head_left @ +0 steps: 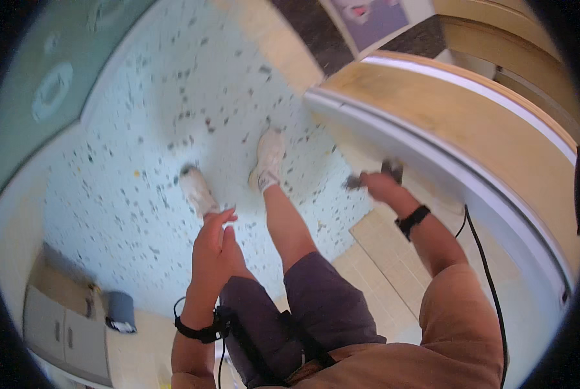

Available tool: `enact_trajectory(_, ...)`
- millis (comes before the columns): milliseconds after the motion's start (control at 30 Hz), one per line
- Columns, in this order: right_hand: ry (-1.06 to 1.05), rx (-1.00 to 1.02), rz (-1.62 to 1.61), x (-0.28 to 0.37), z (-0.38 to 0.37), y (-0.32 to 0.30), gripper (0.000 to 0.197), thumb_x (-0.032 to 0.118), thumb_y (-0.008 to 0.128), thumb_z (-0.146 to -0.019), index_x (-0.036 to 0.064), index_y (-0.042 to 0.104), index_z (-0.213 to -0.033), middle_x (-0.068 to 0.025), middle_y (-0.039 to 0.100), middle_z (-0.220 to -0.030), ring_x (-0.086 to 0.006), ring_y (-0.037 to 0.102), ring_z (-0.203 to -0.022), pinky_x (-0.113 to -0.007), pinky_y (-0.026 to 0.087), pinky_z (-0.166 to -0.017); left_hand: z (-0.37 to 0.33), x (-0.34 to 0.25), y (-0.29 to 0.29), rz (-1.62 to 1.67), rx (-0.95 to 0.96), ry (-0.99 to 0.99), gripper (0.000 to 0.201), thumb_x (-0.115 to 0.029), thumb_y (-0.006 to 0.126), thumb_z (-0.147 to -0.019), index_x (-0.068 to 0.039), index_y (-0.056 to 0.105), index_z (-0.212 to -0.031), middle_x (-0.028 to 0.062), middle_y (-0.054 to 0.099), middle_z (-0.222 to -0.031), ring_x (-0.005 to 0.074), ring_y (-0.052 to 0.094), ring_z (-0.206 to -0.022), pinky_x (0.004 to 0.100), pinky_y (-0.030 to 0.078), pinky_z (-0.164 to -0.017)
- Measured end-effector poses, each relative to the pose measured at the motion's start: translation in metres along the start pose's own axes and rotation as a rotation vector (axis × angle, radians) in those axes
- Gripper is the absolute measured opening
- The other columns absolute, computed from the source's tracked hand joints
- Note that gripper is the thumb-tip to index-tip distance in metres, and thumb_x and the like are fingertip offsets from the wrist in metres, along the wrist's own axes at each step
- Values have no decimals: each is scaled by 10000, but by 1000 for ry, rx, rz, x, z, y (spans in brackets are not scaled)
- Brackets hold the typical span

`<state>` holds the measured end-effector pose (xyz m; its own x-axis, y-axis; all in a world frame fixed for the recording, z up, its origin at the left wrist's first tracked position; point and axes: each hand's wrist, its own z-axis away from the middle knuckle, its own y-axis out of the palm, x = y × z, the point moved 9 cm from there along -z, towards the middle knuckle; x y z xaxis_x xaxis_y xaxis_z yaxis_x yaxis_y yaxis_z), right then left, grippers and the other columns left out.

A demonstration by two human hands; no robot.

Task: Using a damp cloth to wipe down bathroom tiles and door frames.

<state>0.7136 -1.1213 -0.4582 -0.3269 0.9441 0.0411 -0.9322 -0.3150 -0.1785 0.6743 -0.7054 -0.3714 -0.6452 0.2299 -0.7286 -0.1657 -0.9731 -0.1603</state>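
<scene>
My right hand (pixel 382 187) is closed round a dark grey thing (pixel 392 170), perhaps a crumpled cloth, which sticks out on both sides of the fist. It is blurred, so I cannot make out its kind. The fist is held out to the right, close to the pale side of the curved counter (pixel 432 142). In front of my thighs hangs my left hand (pixel 213 249), with nothing in it, its thumb and fingers apart. Each wrist wears a black strap.
My feet in pale shoes (pixel 270 155) stand on a speckled light-blue floor (pixel 173 129). A black cable (pixel 481 253) runs down at the right. Low at the left are a grey cabinet (pixel 63 334) and a blue-grey bin (pixel 120 310). A green panel (pixel 56 58) rises at the upper left.
</scene>
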Motion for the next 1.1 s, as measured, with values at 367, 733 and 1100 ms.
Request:
enact_trajectory(367,-11,-690,-1024,49,285,33,306,342,395,-961,67,526,-978,-132,569,-892,-275,547,-845,-392,429,-773,97,-93,-61,-228,-14,149,238,-142,483,-905,-21,587,-1082,109,662,-954,217,629,-897,325,477,-787)
enact_trajectory(733,-162,-1832,-1888,42,604,-15,296,301,516,-938,32,566,-1050,7,528,-843,-79,460,-784,-238,408,-710,220,-348,-19,-310,239,667,254,-89,487,-909,-14,540,-1145,108,652,-974,168,617,-882,298,488,-788)
enact_trajectory(1100,553,-2553,88,56,865,-155,300,111,652,-748,32,605,-1034,-152,512,-1098,-344,462,-1001,-456,347,-823,287,-504,58,-171,132,1150,318,-20,490,-888,-29,506,-1205,124,625,-1014,184,610,-906,273,472,-771)
